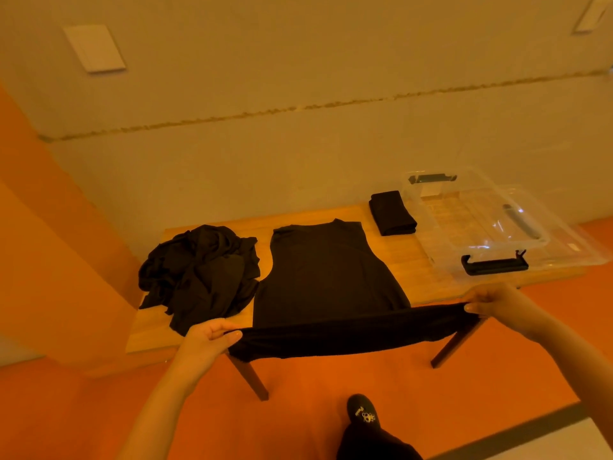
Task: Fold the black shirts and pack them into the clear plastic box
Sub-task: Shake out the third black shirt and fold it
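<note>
Left hand [207,338] and right hand [494,302] fingers pinching shirt [325,277] hem past table [411,260] edge

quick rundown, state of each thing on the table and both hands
spread shirt: flat on the table, sleeves tucked in, bottom hem lifted off the near edge
left hand: pinches the hem's left corner
right hand: pinches the hem's right corner
shirt pile: crumpled, unfolded
folded shirt: folded, on the table beside the box
clear plastic box: open, no shirts inside
</note>
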